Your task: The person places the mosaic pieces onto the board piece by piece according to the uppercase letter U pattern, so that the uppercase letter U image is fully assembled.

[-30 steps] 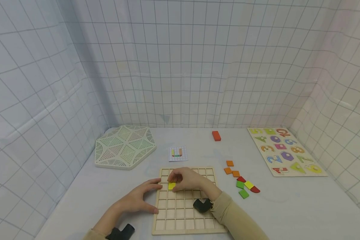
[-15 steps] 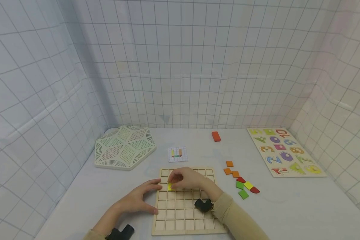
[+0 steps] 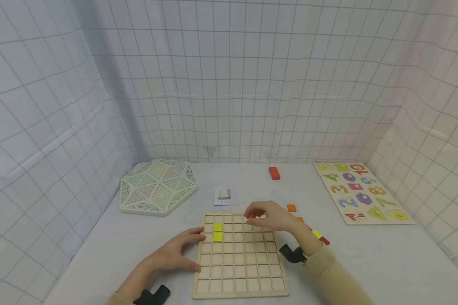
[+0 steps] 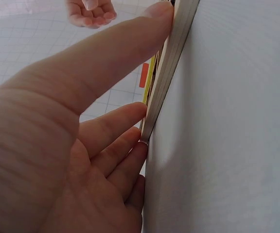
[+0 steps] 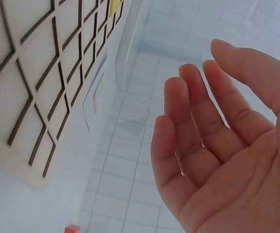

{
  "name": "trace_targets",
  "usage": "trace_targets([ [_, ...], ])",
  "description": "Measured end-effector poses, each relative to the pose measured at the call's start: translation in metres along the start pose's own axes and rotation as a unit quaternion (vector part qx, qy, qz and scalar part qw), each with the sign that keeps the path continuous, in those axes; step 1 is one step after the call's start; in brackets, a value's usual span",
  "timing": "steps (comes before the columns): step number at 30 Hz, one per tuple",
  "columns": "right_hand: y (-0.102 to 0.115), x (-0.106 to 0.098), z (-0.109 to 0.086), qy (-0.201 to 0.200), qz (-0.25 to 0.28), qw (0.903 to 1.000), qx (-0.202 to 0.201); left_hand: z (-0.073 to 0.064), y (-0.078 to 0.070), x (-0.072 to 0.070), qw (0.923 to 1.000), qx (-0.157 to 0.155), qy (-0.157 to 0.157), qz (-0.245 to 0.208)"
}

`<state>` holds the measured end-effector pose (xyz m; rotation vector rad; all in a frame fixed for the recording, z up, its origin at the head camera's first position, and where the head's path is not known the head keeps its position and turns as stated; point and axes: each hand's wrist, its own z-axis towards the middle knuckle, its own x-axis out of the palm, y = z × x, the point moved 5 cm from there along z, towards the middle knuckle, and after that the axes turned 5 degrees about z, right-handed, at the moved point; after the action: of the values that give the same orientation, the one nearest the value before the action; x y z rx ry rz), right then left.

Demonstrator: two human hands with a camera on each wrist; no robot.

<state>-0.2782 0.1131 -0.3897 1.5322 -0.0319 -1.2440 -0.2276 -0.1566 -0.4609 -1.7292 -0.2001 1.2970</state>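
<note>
At the head view's lower centre we see the grid board [image 3: 239,271], two yellow tiles [image 3: 218,237] at its upper left — the left hand [image 3: 171,254] spread wide against its left edge, the right hand [image 3: 272,217], empty and loosely curved, above its upper right corner.

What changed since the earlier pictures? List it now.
The right grip has left the yellow tiles and moved right, over the far right corner of the board, holding nothing. Both tiles now show fully. Unchanged: left grip at the board's left edge, card, red block.
</note>
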Motion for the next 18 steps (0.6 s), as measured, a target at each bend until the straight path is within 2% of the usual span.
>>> trace_targets([
  [9, -0.026, -0.039, -0.051, -0.072, -0.018, 0.9963, 0.045, 0.000, 0.001, 0.000, 1.0000, -0.003, 0.000, -0.002],
  [18, -0.046, -0.052, -0.082, -0.103, 0.007, 0.9922, 0.070, 0.000, 0.002, -0.001, 1.0000, 0.002, -0.001, -0.003],
])
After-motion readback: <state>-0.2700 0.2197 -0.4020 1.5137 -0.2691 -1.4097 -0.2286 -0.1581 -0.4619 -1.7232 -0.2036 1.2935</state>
